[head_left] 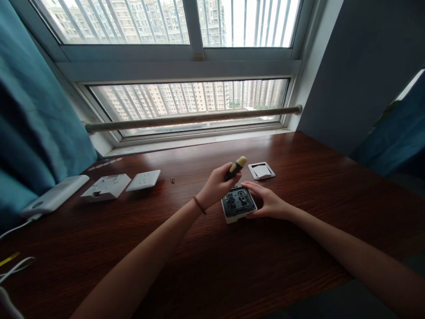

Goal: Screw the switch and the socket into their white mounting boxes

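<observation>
- Far L: blue curtain (40, 106) hangs beside the window (186, 95), partly behind the things at that end of the bench (192, 261); bench is dark red-brown wood.
- Near L corner: yellow strip (9, 259) & wht cable (13, 274), both cut off by the edge of view.
- L end, further back: long wht device (56, 195) nr the curtain, a lead (16, 229) running from its near end.
- Next, just R of it: open-looking wht box (106, 187), w/ a dark notch in its near side.
- Beside that box: wht socket plate (144, 180) w/ small slots, lying slightly tilted.
- R of plate, well apart from the hands: a few small screws (172, 180) tog. on the wood.
- Mid: L hand (216, 186), brown band (199, 204) on wrist, fingers closed round a tool (236, 168) w/ dark & pale-yellow handle; handle end points up & to far R, working end hidden.
- Below/R of that hand: dark-topped box (239, 201), wht sides, on the bench btwn both hands, two terminal-like parts on top.
- R hand (265, 200) part-curled, gripping the R side of that box: fingers at far edge, thumb nearer.
- Far side of R hand, nr it: wht frame (261, 170) w/ tilted wht insert, flat on bench.
</observation>
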Tool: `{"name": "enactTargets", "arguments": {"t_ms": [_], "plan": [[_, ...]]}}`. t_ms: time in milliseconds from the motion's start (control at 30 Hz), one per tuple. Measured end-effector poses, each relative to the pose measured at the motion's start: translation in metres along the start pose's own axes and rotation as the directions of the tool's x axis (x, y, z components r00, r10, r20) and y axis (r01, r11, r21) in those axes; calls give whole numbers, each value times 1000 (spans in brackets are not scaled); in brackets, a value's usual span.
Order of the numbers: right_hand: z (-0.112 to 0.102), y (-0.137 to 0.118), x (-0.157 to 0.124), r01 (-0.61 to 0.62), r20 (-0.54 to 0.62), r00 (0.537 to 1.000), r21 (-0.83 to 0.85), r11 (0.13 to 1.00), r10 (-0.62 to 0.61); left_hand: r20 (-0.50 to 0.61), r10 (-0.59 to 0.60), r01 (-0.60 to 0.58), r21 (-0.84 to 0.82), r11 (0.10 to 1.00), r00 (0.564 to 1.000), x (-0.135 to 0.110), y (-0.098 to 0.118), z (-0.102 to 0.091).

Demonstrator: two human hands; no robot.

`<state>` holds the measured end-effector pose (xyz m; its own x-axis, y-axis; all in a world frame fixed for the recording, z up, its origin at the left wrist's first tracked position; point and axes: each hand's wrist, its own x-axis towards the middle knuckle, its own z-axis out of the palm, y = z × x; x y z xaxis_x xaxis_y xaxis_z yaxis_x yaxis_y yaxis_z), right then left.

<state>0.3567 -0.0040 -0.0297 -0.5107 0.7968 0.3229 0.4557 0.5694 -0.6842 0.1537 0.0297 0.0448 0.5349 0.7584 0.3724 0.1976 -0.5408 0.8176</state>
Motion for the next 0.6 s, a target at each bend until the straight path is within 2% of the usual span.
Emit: {"name": "enactTargets", "arguments": {"t_ms": [33,100,167,233,333,467,600], "plan": [[0,1,0,-6,5,1000,0,1000,6,-72,-27,16,-146,989,997,2,2,-2],[1,3,0,-12,11,1000,1,1000,12,-156,-107,29,-433,901,982,4,5,-5],[1,3,-1,-18,8,1000,7,1000,18,-155,-179,39,-642,766,972,6,8,-8],[1,3,-1,-28,6,1000,10,1000,28,-124,-205,49,-734,677,971,6,9,-11],[1,3,-1,-41,6,999,-2,999,41,-69,-164,60,-740,670,984,6,10,-14],[1,3,-1,-21,1,1000,11,1000,21,7,-119,93,-666,740,993,5,8,-13],[0,2,-1,-19,11,1000,5,1000,19,56,-122,132,-570,811,991,3,6,-8]]}}
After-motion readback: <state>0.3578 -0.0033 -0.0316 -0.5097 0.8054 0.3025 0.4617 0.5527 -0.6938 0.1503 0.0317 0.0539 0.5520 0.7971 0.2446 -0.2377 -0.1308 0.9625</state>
